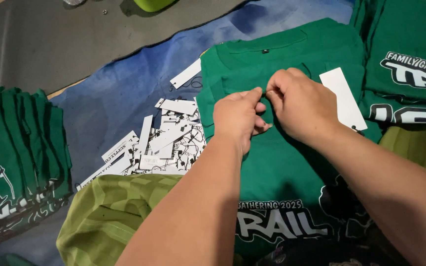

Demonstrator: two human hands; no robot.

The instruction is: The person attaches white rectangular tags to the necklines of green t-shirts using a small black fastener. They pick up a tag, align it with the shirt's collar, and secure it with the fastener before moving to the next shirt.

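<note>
A green T-shirt (277, 162) with white print lies flat in front of me, collar away from me. My left hand (237, 116) and my right hand (301, 103) meet over its chest, both pinching a small fold of the green fabric between thumb and fingers. A white rectangular paper tag (343, 98) rests on the shirt just right of my right hand. Whatever lies between my fingertips is hidden.
A heap of white paper tags (166, 143) with black strings lies on a blue cloth (114, 98) to the left. Folded green shirts are stacked at the left (20, 148) and top right (405, 54). An olive-green garment (109, 216) lies near me.
</note>
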